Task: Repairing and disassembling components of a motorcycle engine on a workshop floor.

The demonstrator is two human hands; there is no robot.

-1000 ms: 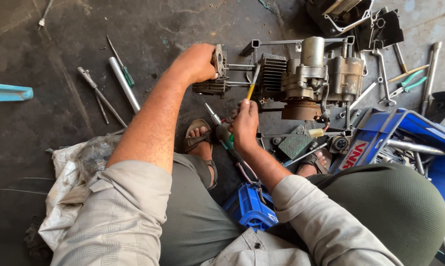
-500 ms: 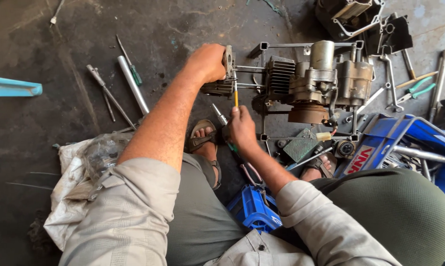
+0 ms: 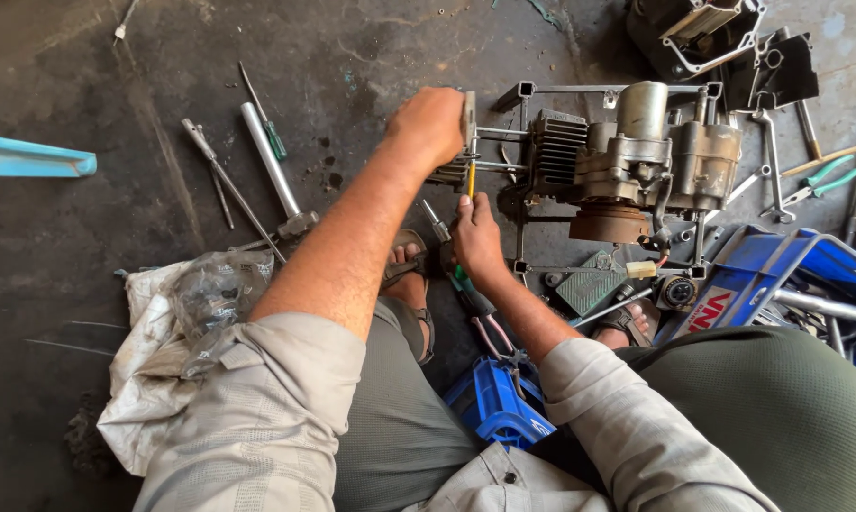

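Note:
A small engine (image 3: 637, 161) sits in a metal frame (image 3: 551, 92) on the oily floor ahead of me. My left hand (image 3: 428, 125) grips a finned cylinder part (image 3: 461, 142) at the engine's left end, on long studs. My right hand (image 3: 475, 237) is shut on a yellow-shafted screwdriver (image 3: 470, 180), its tip up against that part. My sandalled feet (image 3: 409, 270) rest just below the frame.
Screwdrivers and a steel tube (image 3: 267, 156) lie on the floor to the left, near a crumpled white cloth and plastic bag (image 3: 177, 322). A blue crate (image 3: 779, 275) with rods stands at right, pliers and spanners (image 3: 817, 180) beyond it. A small blue box (image 3: 499, 403) lies between my legs.
The screwdriver has swung from a slant to upright under the cylinder part. My right hand has shifted slightly left; my left hand keeps its hold.

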